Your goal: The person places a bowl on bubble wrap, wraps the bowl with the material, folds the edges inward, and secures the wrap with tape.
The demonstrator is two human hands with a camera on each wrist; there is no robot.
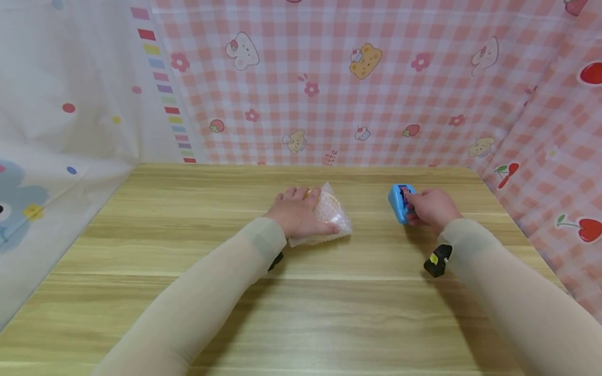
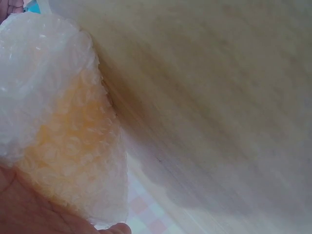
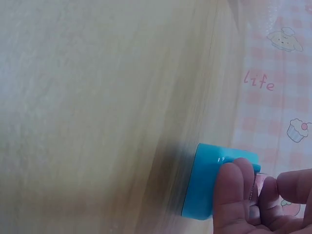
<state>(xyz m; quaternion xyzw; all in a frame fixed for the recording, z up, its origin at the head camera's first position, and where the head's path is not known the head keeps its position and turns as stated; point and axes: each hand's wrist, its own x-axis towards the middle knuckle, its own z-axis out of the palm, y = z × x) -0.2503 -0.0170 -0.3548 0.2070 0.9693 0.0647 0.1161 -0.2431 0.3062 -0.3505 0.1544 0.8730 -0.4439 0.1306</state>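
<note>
A bubble-wrapped packet [image 1: 331,211] with something yellow-orange inside lies on the wooden table. My left hand [image 1: 297,211] lies over its left part, fingers spread and thumb stretched along its near edge. Close up in the left wrist view, the bubble wrap [image 2: 73,126] lets the orange show through; what is inside cannot be made out. To the right sits a small blue tape dispenser [image 1: 397,203]. At its cutting edge my right hand [image 1: 432,208] pinches the end of the clear tape [image 3: 262,179] between thumb and finger, while other fingers [image 3: 229,190] touch the dispenser's side.
The wood-grain table [image 1: 291,313] runs back to a pink checked curtain [image 1: 301,115] with cartoon prints. A white curtain [image 1: 70,136] hangs at the left, and more checked cloth [image 1: 555,156] borders the right edge. Table surface separates the packet from the dispenser.
</note>
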